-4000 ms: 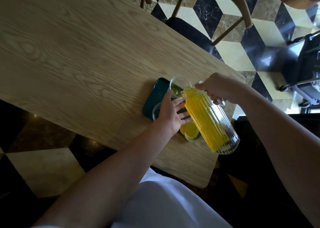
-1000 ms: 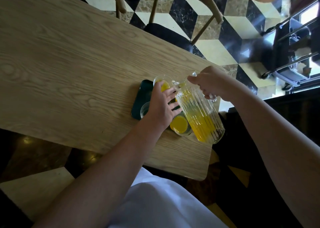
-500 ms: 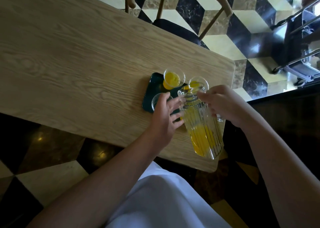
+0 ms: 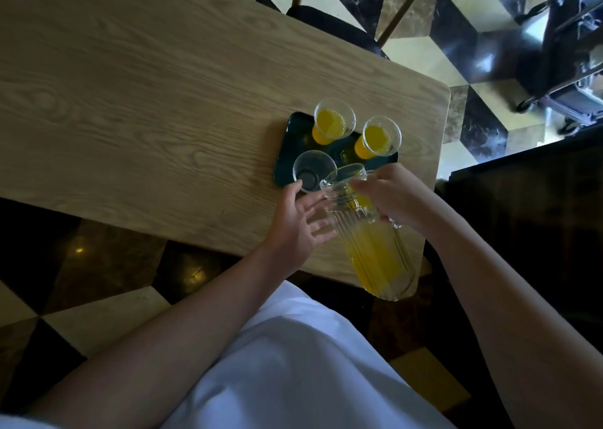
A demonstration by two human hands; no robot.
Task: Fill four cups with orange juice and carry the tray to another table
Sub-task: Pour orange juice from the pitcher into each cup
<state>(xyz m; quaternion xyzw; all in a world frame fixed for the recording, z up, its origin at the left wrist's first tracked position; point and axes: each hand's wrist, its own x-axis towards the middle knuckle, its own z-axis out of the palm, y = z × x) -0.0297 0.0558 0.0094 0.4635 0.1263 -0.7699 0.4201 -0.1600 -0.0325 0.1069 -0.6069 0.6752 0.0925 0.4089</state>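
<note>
- Right hand (image 4: 388, 197): fingers clamped round the neck and handle of the ribbed glass pitcher (image 4: 375, 246); pitcher is held tilted, spout toward the tray, juice pooled in its lower half.
- Left hand (image 4: 293, 226): fingers spread apart, nothing gripped; fingertips rest against the pitcher side, thumb just beside the empty cup (image 4: 311, 170).
- Dark green tray (image 4: 293, 128) sits near the corner of the wooden table (image 4: 130, 86).
- Two far cups (image 4: 332, 125) and (image 4: 377, 141) are seen filled; the near-left cup is empty.
- A fourth cup is hidden behind the pitcher; its fill cannot be told.
- Judged left: at least one pour, then the tray carry, not yet begun.
</note>
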